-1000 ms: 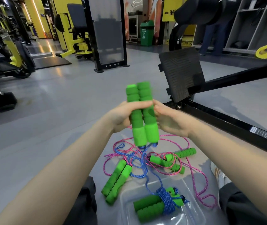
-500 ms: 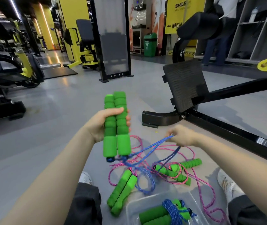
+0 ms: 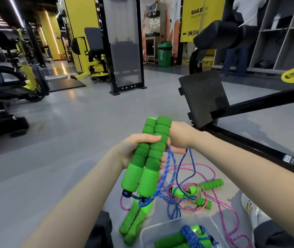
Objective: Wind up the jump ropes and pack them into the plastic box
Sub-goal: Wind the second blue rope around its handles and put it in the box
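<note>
Grey gym floor [image 3: 67, 144] lay all round me where I sat, with a black footplate [image 3: 203, 97] of a machine just ahead on my right and a green bin [image 3: 164, 53] far off by the wall. My left hand [image 3: 133, 149] gripped a pair of green foam handles [image 3: 149, 154] side by side, nearly upright and tilted a little, thumb across their front and fingers wrapped round behind. My right hand [image 3: 180, 138] sat just behind the handles' upper part, fingers curled round loops of the blue rope [image 3: 172, 169], which ran down from there to the handles' lower ends and onto the floor. Below, close to my legs, stood the clear box [image 3: 160, 226], holding one wound rope [image 3: 191, 235], blue cord bound round green handles. A second pair [image 3: 135, 219] of handles lay on the floor just left of the box, touching each other. A pink rope [image 3: 230, 213] sprawled loose to the right of them, tangled with the blue one around two more handles [image 3: 212, 184], near my shoe [image 3: 251, 210].
</note>
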Demonstrator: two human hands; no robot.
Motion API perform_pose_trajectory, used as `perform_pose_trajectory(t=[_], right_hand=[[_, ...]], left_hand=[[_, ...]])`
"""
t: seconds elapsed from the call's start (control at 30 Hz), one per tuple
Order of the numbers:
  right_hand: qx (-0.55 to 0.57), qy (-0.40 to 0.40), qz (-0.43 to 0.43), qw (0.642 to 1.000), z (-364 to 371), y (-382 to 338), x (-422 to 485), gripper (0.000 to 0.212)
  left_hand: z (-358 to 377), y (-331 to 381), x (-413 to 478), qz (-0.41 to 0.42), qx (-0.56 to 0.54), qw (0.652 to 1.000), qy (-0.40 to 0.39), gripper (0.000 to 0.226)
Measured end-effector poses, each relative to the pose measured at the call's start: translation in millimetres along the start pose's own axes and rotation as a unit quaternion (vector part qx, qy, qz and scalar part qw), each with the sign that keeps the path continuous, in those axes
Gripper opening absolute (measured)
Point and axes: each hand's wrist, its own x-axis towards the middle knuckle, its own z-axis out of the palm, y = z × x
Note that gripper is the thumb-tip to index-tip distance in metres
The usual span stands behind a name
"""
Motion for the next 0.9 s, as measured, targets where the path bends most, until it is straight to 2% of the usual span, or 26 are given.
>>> perform_pose_trajectory(t=[0.1,0.17,0.27,0.33,0.4,0.47,0.5,0.53,0.6,0.63,0.73,0.83,0.87,0.9], right_hand=[[-0.031,-0.024,-0.009,0.999,3,-4,-6,0.017],[0.008,-0.002,0.001,1.000,10,1,-6,0.016],[0.122,0.009,0.032,0.992,31,25,-5,0.019],[0.174,-0.017,0.103,0.979,42,50,-11,0.020],[0.203,0.001,0.187,0.961,46,74,-21,0.018],[0.259,0.089,0.253,0.928,40,92,-26,0.021],[0.319,0.142,0.273,0.896,31,97,-25,0.024],[0.403,0.185,0.289,0.848,19,99,-25,0.026],[0.547,0.200,0.291,0.759,-13,96,-23,0.030],[0.582,0.187,0.275,0.742,-28,91,-22,0.034],[0.615,0.172,0.230,0.734,-55,74,-16,0.040],[0.684,0.220,0.192,0.669,-75,62,-12,0.045],[0.691,0.235,0.182,0.659,-84,60,-11,0.043],[0.668,0.252,0.186,0.675,-93,59,-11,0.040]], left_hand=[[3,-2,8,0.004,0.002,1.000,-0.013,0.038],[-3,-3,10,0.014,0.014,0.999,0.029,0.032],[-19,-1,2,0.038,0.013,0.988,0.150,0.010],[-35,1,-9,0.070,0.007,0.968,0.241,0.008],[-54,1,-22,0.106,-0.015,0.939,0.328,0.013],[-73,-3,-35,0.131,-0.039,0.907,0.399,0.011],[-83,-6,-41,0.137,-0.048,0.890,0.432,0.008],[-92,-10,-47,0.141,-0.054,0.875,0.460,0.006],[-102,-16,-53,0.139,-0.048,0.860,0.488,0.011],[-103,-18,-54,0.135,-0.039,0.862,0.488,0.013],[-94,-15,-47,0.147,-0.020,0.865,0.478,0.010],[-82,-8,-36,0.176,-0.015,0.859,0.480,0.007],[-79,-7,-34,0.180,-0.014,0.860,0.478,0.008],[-77,-5,-32,0.179,-0.011,0.863,0.472,0.008]])
